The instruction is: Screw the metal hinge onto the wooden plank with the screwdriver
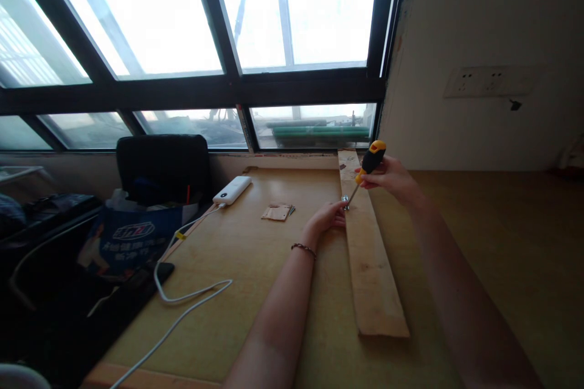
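A long wooden board (371, 267) lies on the table, reaching toward the window. On its left edge sits a small shiny metal piece (345, 199), perhaps a hinge; its exact kind is too small to tell. My left hand (326, 217) is at the board's left side, fingers closed at the metal piece and partly hidden. A yellow and black screwdriver (373, 158) is in my right hand (387, 177), tilted, with its tip down at the metal piece. The fingers of my right hand are wrapped round the lower handle.
Left of the board, several screws (291, 210) lie beside a small piece of brown paper (275, 212). A white power bank (232, 190) with a white cable (196, 299) rests near the table's left edge. Beyond stand a black chair (162, 161) and a blue bag (132, 243).
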Tool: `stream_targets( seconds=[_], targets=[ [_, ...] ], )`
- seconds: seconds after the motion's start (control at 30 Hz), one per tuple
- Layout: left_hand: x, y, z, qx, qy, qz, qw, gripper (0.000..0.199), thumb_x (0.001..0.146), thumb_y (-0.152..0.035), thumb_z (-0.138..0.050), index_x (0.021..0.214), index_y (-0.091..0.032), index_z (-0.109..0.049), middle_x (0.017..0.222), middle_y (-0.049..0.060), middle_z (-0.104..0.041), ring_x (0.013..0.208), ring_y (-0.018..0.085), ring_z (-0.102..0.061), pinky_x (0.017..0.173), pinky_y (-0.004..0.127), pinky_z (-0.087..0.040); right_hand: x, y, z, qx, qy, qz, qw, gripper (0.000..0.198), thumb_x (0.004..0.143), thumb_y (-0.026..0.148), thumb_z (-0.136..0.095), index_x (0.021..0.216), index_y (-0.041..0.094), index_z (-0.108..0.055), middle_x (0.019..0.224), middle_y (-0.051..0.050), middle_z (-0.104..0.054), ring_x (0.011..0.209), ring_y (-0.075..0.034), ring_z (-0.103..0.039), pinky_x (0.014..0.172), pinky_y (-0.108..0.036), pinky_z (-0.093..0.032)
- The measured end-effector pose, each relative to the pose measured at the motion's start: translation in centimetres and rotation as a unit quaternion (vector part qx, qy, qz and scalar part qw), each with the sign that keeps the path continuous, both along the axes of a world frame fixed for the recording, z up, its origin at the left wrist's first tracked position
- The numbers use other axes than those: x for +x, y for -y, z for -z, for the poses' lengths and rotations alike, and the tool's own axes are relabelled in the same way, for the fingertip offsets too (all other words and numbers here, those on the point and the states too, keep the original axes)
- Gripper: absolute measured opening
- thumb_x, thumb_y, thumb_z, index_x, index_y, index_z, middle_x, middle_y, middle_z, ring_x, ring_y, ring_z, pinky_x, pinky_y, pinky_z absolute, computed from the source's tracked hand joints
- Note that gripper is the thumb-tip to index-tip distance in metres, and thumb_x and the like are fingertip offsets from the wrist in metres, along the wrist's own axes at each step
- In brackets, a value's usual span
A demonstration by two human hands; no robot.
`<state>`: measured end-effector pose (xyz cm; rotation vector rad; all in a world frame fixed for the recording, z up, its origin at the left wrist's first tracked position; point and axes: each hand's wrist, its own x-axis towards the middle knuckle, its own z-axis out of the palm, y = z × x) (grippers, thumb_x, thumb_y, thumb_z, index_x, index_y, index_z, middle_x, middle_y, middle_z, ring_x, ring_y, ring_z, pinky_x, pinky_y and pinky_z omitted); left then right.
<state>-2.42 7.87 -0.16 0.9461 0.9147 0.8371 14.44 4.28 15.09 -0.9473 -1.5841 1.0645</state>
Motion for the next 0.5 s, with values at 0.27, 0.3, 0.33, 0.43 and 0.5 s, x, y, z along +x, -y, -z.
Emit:
stream_targets(
  seconds=[0.27, 0.3, 0.33, 0.43, 0.5],
  targets=[
    [0.15, 0.28, -0.33, 0.004, 0.004, -0.013, 1.000, 0.026, 0.075, -0.033, -0.058, 0.081, -0.008, -0.058, 0.067, 0.007, -0.062, 0.053, 0.012, -0.059, 0.051, 0.023, -0.051, -0.72, 0.02, 0.05, 0.065, 0.138, 0.212, 0.965, 0.040, 0.051, 0.039, -0.077, 0.075, 0.017, -0.052, 0.060, -0.003, -0.064, 0.047, -0.020, -0.063, 0.042, -0.028, -0.053],
    [0.18, 0.35, -0.41, 0.004, 0.003, -0.014, 1.000, 0.026, 0.075, -0.033, -0.058, 0.082, -0.008, -0.058, 0.066, 0.007, -0.061, 0.053, 0.012, -0.059, 0.051, 0.023, -0.050, -0.79, 0.15, -0.06, 0.065, 0.152, 0.219, 0.962, 0.040, 0.053, 0.040, -0.076, 0.075, 0.017, -0.053, 0.058, -0.003, -0.064, 0.046, -0.020, -0.063, 0.042, -0.027, -0.053],
    [0.20, 0.41, -0.48, 0.003, 0.000, -0.015, 1.000, 0.026, 0.075, -0.034, -0.058, 0.082, -0.008, -0.058, 0.066, 0.007, -0.061, 0.053, 0.012, -0.059, 0.050, 0.023, -0.050, -0.83, 0.27, -0.18, 0.061, 0.159, 0.219, 0.961, 0.039, 0.054, 0.040, -0.076, 0.076, 0.017, -0.053, 0.056, -0.003, -0.064, 0.045, -0.020, -0.062, 0.042, -0.027, -0.053],
    [0.24, 0.59, -0.71, -0.006, -0.012, -0.008, 1.000, 0.028, 0.076, -0.035, -0.057, 0.084, -0.009, -0.058, 0.066, 0.008, -0.062, 0.053, 0.013, -0.060, 0.050, 0.023, -0.050, -0.77, 0.32, -0.33, 0.031, 0.155, 0.195, 0.968, 0.037, 0.056, 0.038, -0.075, 0.076, 0.016, -0.054, 0.055, -0.004, -0.064, 0.044, -0.020, -0.062, 0.040, -0.026, -0.053],
    [0.25, 0.70, -0.85, -0.010, -0.015, 0.000, 1.000, 0.029, 0.076, -0.037, -0.056, 0.084, -0.009, -0.058, 0.069, 0.009, -0.063, 0.053, 0.014, -0.060, 0.050, 0.024, -0.050, -0.64, 0.03, -0.16, 0.010, 0.142, 0.179, 0.973, 0.034, 0.057, 0.036, -0.075, 0.073, 0.015, -0.054, 0.054, -0.004, -0.063, 0.045, -0.021, -0.063, 0.041, -0.027, -0.053]
  ],
)
